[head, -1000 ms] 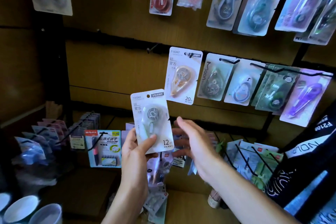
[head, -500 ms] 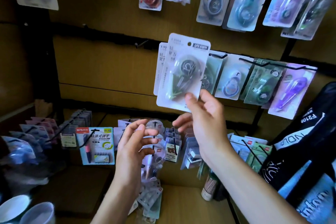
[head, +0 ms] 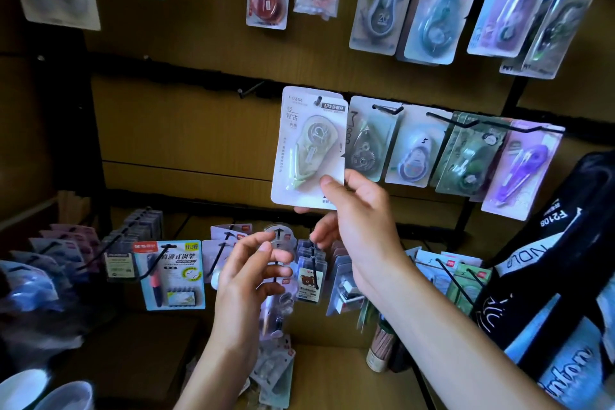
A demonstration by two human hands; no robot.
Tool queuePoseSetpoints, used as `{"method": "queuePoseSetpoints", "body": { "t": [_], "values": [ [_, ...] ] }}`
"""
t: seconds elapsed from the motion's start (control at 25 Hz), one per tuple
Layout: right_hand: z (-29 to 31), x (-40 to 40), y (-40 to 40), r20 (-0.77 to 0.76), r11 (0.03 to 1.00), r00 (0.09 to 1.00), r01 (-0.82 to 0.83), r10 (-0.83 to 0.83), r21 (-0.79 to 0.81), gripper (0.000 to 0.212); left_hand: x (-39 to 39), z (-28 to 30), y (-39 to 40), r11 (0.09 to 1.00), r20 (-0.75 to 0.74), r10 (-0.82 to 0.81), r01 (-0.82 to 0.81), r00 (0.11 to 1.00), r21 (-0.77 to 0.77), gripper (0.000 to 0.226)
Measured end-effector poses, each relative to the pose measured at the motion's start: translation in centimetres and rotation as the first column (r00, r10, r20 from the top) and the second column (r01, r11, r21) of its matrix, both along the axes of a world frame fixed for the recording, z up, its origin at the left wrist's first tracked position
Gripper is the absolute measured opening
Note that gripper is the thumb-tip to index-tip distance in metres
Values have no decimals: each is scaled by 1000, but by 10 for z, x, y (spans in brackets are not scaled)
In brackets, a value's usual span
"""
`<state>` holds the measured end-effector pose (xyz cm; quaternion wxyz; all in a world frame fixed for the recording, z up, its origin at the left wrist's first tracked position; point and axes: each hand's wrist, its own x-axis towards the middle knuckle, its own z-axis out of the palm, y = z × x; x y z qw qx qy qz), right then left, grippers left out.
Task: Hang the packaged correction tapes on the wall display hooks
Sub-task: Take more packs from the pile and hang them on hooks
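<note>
A white card pack with a pale green correction tape [head: 307,146] hangs flat against the wall, a black hook [head: 318,100] passing through its top hole. My right hand [head: 357,226] pinches the pack's lower right corner between thumb and fingers. Lower and to the left, my left hand [head: 253,273] hovers with loosely curled fingers and holds nothing. An empty black hook [head: 248,91] sticks out of the wall just left of the pack. A loose heap of more tape packs [head: 276,373] lies below my left wrist.
More packaged tapes [head: 412,146] fill the hooks to the right and the row above [head: 381,0]. Lower hooks carry a blue pen pack [head: 171,275] and small cards. A dark printed bag [head: 559,276] hangs at the right. White cups [head: 50,393] stand at bottom left.
The pack passed from my left hand to my right, which raised it onto the wall hook in front of the brown-tape pack. My left hand dropped back, empty.
</note>
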<state>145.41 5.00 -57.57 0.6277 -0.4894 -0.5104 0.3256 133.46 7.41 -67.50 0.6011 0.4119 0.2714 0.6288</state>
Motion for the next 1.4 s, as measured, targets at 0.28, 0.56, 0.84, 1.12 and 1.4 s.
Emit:
{"method": "queuePoseSetpoints", "body": {
  "t": [0.28, 0.56, 0.84, 1.12, 1.4],
  "values": [
    [12, -4, 43, 22, 976, 993, 115, -113, -184, 19, 3, 0, -2, 1000, -44, 6, -7, 999, -17, 16],
    [-50, 20, 23, -233, 934, 957, 86, -174, -347, 20, -4, -4, 2, 992, -142, 51, -66, 989, -106, 12],
    [-241, 45, -40, -366, 652, 850, -34, -380, -758, 10, -18, -34, 6, 972, -686, -141, 231, 714, 40, 6],
    [-343, 60, -55, -359, 508, 815, -94, -455, -856, 11, 4, -161, 16, 930, -972, -216, 322, 89, -177, 16],
    [-382, 77, -32, -293, 547, 885, -53, -362, -836, 12, 15, -297, 42, 941, -937, -339, -42, -78, -337, 35]
  ]
}}
